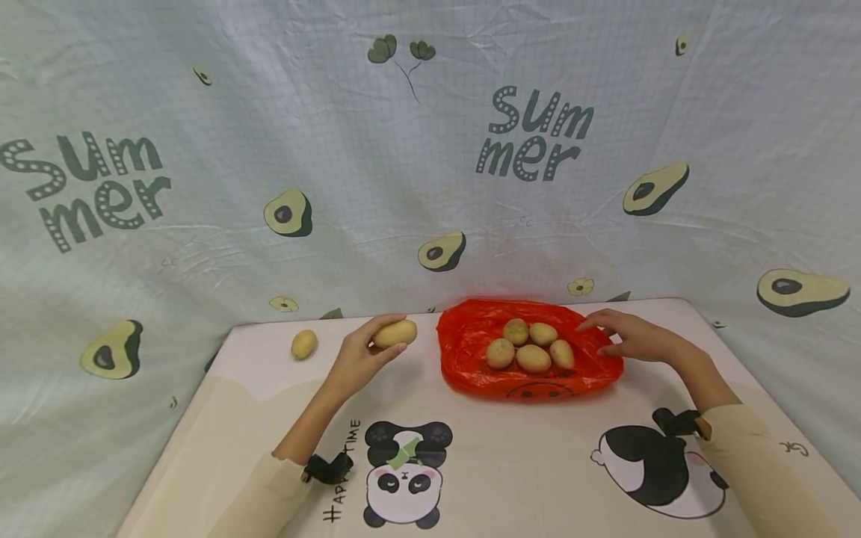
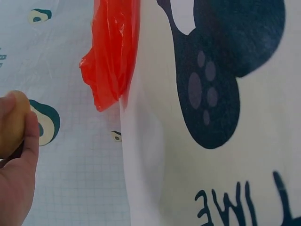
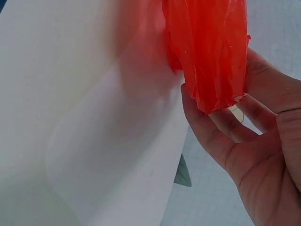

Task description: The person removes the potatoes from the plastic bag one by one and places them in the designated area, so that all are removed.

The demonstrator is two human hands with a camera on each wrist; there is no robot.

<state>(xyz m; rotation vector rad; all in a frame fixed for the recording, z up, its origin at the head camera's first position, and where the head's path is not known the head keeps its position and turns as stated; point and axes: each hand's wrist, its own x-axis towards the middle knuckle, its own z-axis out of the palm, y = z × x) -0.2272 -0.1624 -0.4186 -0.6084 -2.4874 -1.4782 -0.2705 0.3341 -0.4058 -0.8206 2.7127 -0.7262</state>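
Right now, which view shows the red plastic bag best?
Head view: nearly all the red plastic bag shows, holding five tan oval potatoes. Left wrist catches one cropped end; right wrist, the end at the right hand.

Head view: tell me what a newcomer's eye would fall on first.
The bright red plastic bag near the far edge of the table stands out first, with five potatoes clustered in it and the right hand at its right edge. Next comes another potato, held by the left hand left of the bag.
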